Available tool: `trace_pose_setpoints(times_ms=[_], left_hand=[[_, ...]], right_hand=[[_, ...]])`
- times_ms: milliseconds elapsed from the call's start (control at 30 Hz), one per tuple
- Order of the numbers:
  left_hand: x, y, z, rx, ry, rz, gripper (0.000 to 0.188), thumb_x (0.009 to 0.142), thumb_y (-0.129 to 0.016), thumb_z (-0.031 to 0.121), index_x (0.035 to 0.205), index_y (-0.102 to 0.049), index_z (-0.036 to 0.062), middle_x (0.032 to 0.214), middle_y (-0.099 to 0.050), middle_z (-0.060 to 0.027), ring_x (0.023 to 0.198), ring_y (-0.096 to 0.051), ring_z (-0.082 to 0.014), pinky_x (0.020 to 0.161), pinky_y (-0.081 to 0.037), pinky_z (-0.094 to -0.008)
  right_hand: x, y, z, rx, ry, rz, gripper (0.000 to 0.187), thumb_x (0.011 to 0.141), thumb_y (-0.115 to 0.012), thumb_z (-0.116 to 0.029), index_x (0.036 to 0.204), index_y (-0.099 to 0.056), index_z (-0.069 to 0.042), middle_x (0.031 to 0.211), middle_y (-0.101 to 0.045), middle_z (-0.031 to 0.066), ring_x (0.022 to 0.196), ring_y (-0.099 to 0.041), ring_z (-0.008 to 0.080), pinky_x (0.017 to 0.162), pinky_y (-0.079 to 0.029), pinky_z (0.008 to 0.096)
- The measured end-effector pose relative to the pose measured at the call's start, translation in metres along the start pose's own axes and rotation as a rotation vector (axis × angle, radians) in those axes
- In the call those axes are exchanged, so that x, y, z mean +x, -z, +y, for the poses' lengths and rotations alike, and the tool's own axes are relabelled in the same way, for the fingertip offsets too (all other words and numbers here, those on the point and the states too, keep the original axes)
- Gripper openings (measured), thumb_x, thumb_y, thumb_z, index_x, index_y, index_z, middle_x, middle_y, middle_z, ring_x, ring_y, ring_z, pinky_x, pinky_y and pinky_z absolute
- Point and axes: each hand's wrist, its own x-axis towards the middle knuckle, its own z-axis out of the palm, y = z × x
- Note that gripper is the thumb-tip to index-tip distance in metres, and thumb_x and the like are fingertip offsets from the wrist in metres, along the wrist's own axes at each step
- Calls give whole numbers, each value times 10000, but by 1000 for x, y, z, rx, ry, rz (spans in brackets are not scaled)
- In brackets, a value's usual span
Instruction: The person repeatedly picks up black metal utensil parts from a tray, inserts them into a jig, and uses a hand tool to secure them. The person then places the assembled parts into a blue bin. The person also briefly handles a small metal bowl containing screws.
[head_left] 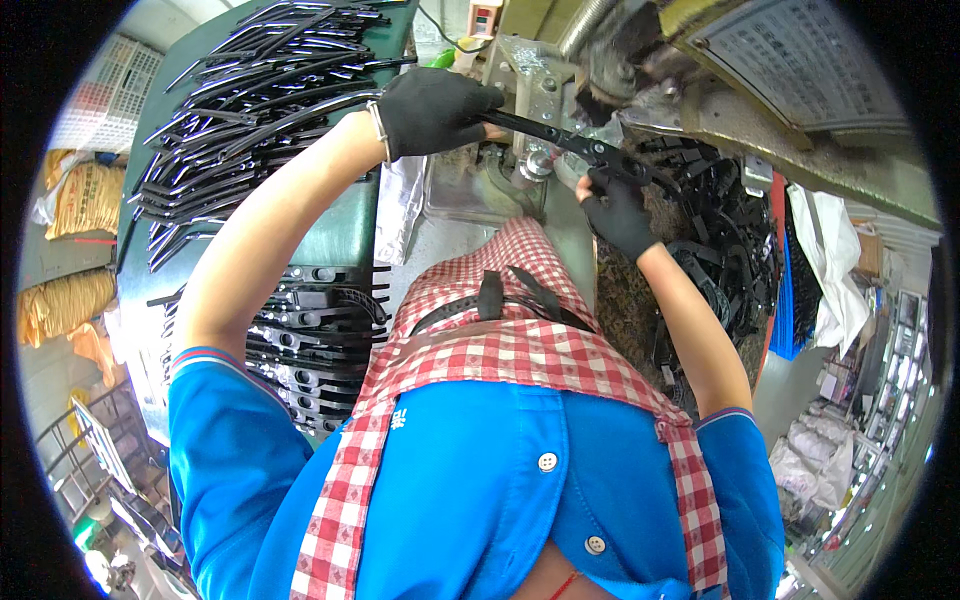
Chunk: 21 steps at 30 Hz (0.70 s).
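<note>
My left hand (430, 112), in a black glove with bare fingertips, is closed round a long black wiper arm (535, 128). The arm slants down to the right across the front of a metal machine fixture (545, 90). My right hand (622, 212), gloved the same way, grips its broader right end from below, with the thumb against it. A round metal knob (538, 164) sits just beneath the arm, between my hands. Whether the arm touches the fixture I cannot tell.
Many black wiper arms (270, 110) lie piled on the green table at left, with stacked black parts (310, 350) nearer me. At right, a bin holds jumbled black pieces (700, 270). The heavy machine body (790, 120) overhangs the upper right.
</note>
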Motion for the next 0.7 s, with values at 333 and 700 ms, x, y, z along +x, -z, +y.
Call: trace_pose_setpoints(times_ms=[333,700], left_hand=[[8,3,16,-48,-101,79,366,849,-589,329,1163,-573,143,859,-644,-160,769,-641,-322,657,-510,-423],[-175,50,-49,-320,358,-409,233,841,-593,245,1026,-648,116,815,-641,-162,751,-622,-332,669,-476,-426]], right_hand=[[93,-18,45,-830,-16,131,360,746,-585,-337,1045,-641,-146,1033,-628,180,990,-594,335,850,-459,461],[93,-24,40,-549,-276,30,337,851,-499,-336,1099,-562,-116,1047,-614,220,1013,-572,395,827,-450,480]])
